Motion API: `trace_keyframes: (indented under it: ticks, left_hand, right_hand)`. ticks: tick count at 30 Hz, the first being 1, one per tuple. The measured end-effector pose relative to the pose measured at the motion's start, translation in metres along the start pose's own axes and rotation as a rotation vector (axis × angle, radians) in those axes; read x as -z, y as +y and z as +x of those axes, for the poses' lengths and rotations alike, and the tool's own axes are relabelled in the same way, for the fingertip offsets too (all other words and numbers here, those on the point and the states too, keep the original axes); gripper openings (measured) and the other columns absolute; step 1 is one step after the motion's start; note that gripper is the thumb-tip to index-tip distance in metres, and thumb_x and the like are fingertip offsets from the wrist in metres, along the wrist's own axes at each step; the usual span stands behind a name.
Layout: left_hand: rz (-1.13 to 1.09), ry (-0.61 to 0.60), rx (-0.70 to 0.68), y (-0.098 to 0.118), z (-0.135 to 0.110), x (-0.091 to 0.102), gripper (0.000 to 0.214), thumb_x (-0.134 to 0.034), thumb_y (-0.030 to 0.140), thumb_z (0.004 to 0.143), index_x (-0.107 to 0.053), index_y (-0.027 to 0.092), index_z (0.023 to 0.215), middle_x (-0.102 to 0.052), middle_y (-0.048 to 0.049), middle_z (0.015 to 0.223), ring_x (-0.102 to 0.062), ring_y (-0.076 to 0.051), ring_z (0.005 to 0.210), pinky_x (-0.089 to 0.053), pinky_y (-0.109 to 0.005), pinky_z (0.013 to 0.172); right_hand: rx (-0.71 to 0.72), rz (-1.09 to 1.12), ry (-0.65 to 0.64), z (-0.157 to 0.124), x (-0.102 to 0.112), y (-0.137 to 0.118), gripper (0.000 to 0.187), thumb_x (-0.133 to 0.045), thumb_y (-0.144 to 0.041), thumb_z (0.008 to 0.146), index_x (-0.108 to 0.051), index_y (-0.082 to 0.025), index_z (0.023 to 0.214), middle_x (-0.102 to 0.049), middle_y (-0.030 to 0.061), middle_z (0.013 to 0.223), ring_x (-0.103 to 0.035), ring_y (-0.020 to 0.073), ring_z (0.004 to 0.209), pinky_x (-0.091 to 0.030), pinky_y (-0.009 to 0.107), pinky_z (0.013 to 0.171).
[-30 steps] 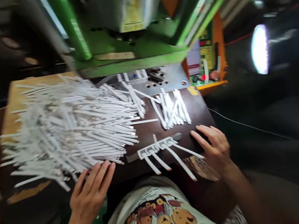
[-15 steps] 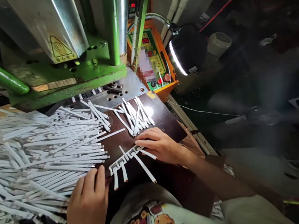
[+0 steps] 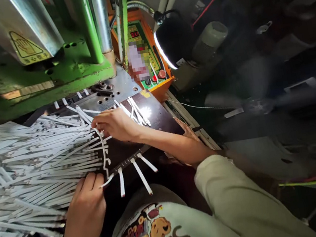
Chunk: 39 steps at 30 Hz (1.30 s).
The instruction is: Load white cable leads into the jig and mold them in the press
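Note:
My right hand [image 3: 115, 124] is closed on the top end of a thin white comb-shaped plastic runner [image 3: 103, 154], which stands lifted and bent over the dark board [image 3: 159, 115]. My left hand [image 3: 87, 201] lies at the board's near edge with curled fingers pinching a white strip [image 3: 106, 180] at the runner's lower end. Three more white strips [image 3: 139, 173] stick out from a dark bar [image 3: 129, 162] toward me. A large pile of white strips [image 3: 29, 168] covers the table to the left, touching both hands.
A green press [image 3: 47, 74] with a steel ram and a hand-warning label stands behind the board. A small bunch of strips [image 3: 136, 112] lies by its metal base plate. An orange control box [image 3: 144, 56] and a lit lamp [image 3: 171, 41] sit at right.
My right hand moved left and up, lifting the runner from flat on the board. My left hand went from lying flat to a pinch at the runner's end. The view swung left.

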<state>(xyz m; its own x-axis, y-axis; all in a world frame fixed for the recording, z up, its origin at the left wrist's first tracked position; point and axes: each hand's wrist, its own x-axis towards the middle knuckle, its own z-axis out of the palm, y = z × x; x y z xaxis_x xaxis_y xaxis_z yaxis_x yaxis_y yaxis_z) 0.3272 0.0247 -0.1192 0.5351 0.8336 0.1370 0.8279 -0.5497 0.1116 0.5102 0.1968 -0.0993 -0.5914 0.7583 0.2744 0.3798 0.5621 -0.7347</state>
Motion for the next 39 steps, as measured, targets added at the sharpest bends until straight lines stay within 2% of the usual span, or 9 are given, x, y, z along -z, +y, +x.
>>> trace_keyframes:
  ticks: [3,8,11,14,19,24,27,32,39]
  left_hand:
    - [0.052,0.048,0.038,0.004,0.001,0.001,0.015,-0.044,0.014,0.095,-0.057,0.018,0.089,-0.052,-0.0073,0.084,-0.05,-0.025,0.079,-0.042,-0.038,0.075]
    - [0.029,0.037,0.117,0.013,0.001,0.005,0.023,-0.039,0.023,0.1,-0.058,0.016,0.091,-0.048,-0.0076,0.082,-0.05,-0.027,0.079,-0.042,-0.04,0.074]
    - [0.047,0.118,0.088,0.014,0.0,0.002,0.028,-0.037,0.024,0.101,-0.061,0.011,0.104,-0.048,-0.0079,0.081,-0.05,-0.027,0.078,-0.043,-0.041,0.077]
    - [0.036,0.197,0.109,0.014,0.0,0.001,0.03,-0.042,0.024,0.101,-0.061,0.009,0.117,-0.05,-0.0069,0.081,-0.052,-0.025,0.078,-0.043,-0.038,0.078]
    - [-0.099,0.337,0.156,0.022,0.008,0.007,0.035,-0.06,0.021,0.094,-0.059,0.015,0.128,-0.058,-0.007,0.095,-0.057,-0.02,0.083,-0.045,-0.032,0.079]
    - [-0.373,0.376,0.069,0.028,0.021,0.003,0.039,-0.061,0.01,0.091,-0.061,0.024,0.127,-0.063,-0.0028,0.1,-0.06,-0.012,0.085,-0.048,-0.023,0.078]
    - [-0.522,0.352,0.051,0.027,0.027,0.006,0.031,-0.058,0.008,0.091,-0.067,0.025,0.115,-0.065,0.0004,0.09,-0.06,-0.01,0.081,-0.049,-0.02,0.075]
    - [-0.663,0.268,0.156,0.018,0.064,0.022,0.014,-0.059,0.022,0.094,-0.072,0.021,0.089,-0.071,-0.0004,0.084,-0.065,-0.01,0.075,-0.049,-0.019,0.067]
    - [-0.533,-0.048,0.255,0.0,0.166,0.013,0.022,-0.061,0.029,0.09,-0.072,0.016,0.075,-0.066,-0.001,0.064,-0.058,-0.013,0.062,-0.039,-0.025,0.063]
  right_hand:
    - [-0.176,0.114,0.304,-0.044,0.028,0.02,0.018,-0.052,-0.011,0.09,-0.069,-0.015,0.09,-0.069,-0.0025,0.079,-0.065,0.008,0.068,-0.051,0.018,0.067]
    - [-0.597,-0.075,0.966,-0.193,0.103,0.078,0.02,-0.059,-0.03,0.082,-0.068,-0.016,0.092,-0.073,0.0042,0.086,-0.071,0.0171,0.077,-0.059,0.031,0.073]
    - [-0.926,-0.282,1.04,-0.271,0.12,0.098,0.026,-0.055,-0.035,0.08,-0.066,-0.013,0.089,-0.07,0.0067,0.076,-0.07,0.0193,0.069,-0.06,0.035,0.069]
    - [-1.019,-0.393,1.004,-0.305,0.116,0.101,0.024,-0.052,-0.032,0.08,-0.068,-0.013,0.084,-0.069,0.0111,0.074,-0.07,0.0233,0.075,-0.058,0.038,0.075]
    - [-0.859,-0.438,0.78,-0.261,0.087,0.062,0.025,-0.06,-0.025,0.082,-0.074,-0.017,0.101,-0.07,0.013,0.107,-0.065,0.0275,0.108,-0.047,0.048,0.105]
    - [0.018,-0.156,0.278,-0.174,0.032,-0.009,0.022,-0.064,-0.023,0.092,-0.072,-0.023,0.112,-0.068,0.0069,0.105,-0.066,0.0147,0.096,-0.056,0.027,0.086]
    - [0.242,0.026,0.234,-0.144,0.011,-0.031,0.016,-0.06,-0.02,0.095,-0.073,-0.02,0.105,-0.067,0.0063,0.094,-0.064,0.0121,0.087,-0.055,0.024,0.079]
    - [0.084,0.141,0.317,-0.114,0.029,-0.019,0.019,-0.059,-0.027,0.095,-0.069,-0.018,0.081,-0.066,0.0029,0.078,-0.059,0.0108,0.07,-0.05,0.023,0.066]
    - [-0.369,-0.261,0.256,-0.052,0.069,0.042,0.029,-0.062,-0.027,0.087,-0.056,-0.018,0.061,-0.049,-0.0039,0.054,-0.042,0.01,0.053,-0.034,0.024,0.054]
